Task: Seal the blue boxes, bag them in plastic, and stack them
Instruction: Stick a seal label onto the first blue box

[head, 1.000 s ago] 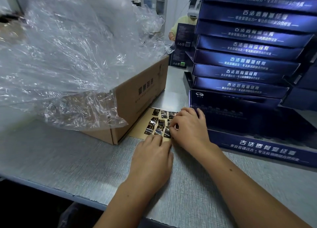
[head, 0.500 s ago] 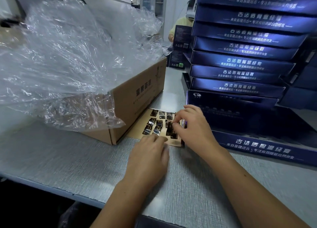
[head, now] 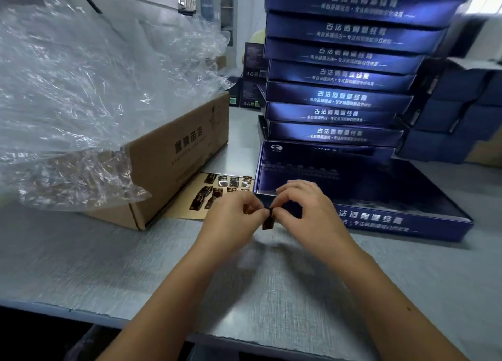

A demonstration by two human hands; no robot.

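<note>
The left hand pinches 1 small dark sticker between thumb and forefinger. The right hand pinches the same sticker from the other side, its other fingers loosely curled. The sticker hangs just above the grey table.

At far left, crumpled clear plastic bags spill over a cardboard carton. Beside it lies a tan sticker sheet, and a glazed cabinet stands far behind.

Right of the hands, 1 glossy blue box lies flat, with white lettering along its front. Behind it rises a stack of at least 7 like boxes.
</note>
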